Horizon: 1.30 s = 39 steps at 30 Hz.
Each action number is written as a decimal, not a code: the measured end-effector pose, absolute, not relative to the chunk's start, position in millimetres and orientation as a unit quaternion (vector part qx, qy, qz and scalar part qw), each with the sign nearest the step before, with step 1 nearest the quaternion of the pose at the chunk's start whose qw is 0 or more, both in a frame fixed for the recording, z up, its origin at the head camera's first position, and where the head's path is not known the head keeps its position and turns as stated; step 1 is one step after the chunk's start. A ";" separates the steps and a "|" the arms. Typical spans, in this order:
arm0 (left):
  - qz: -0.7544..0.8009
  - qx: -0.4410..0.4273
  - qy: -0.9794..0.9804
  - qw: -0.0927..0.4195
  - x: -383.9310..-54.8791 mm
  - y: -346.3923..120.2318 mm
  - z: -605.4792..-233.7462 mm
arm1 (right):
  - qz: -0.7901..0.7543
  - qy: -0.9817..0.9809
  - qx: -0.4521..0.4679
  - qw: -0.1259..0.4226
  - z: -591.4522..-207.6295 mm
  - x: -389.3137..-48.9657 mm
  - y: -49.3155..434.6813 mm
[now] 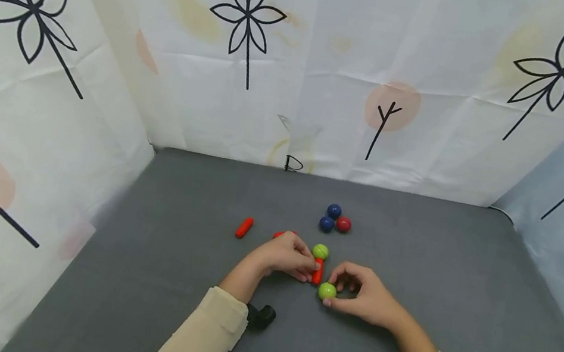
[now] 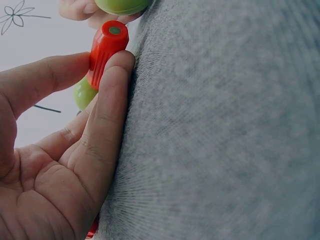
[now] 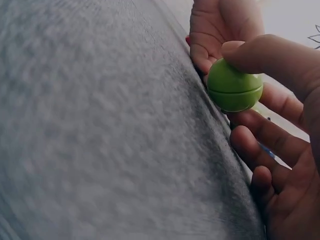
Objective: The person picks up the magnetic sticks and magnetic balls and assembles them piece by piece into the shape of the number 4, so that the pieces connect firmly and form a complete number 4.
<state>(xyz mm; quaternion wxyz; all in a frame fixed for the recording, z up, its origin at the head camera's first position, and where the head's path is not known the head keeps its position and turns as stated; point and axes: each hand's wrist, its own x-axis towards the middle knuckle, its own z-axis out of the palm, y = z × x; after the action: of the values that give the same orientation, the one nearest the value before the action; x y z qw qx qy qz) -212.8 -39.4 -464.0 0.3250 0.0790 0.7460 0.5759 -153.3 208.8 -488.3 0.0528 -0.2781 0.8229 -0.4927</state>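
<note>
Between thumb and fingers, my left hand (image 1: 288,256) pinches a short red rod (image 1: 318,272) with a ribbed side; its near end carries a small green dot in the left wrist view (image 2: 114,30). A green ball (image 1: 320,252) sits at the rod's far end. My right hand (image 1: 365,295) grips a second green ball (image 1: 327,292) between thumb and fingers, close by the rod's near end. In the right wrist view a seam line runs round this ball (image 3: 235,86). Another red rod (image 1: 285,235) lies partly hidden behind my left hand.
A loose red rod (image 1: 244,228) lies left on the grey table (image 1: 192,199). Farther back, two blue balls (image 1: 333,211) and a red ball (image 1: 344,224) are clustered. A patterned white cloth (image 1: 332,51) walls the table's back and sides.
</note>
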 end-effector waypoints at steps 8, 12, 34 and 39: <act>0.585 0.078 0.735 0.332 -213.1 -42.2 -463.8 | -0.497 0.821 -0.277 0.058 -489.5 -151.9 201.8; 0.586 0.076 0.734 0.335 -212.8 -40.4 -463.4 | -0.498 0.821 -0.274 0.056 -490.4 -151.0 201.6; 0.586 0.071 0.733 0.337 -210.9 -37.4 -460.2 | -0.504 0.817 -0.274 0.054 -493.6 -152.8 198.4; 0.582 0.074 0.737 0.334 -210.8 -37.0 -461.0 | -0.507 0.813 -0.281 0.053 -495.5 -154.1 200.2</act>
<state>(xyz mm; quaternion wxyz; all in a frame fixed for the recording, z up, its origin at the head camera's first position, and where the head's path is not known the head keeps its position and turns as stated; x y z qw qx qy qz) -210.8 -37.0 -461.0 0.3342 0.0735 0.7374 0.5825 -154.1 200.2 -495.5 0.0534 -0.2813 0.8128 -0.5074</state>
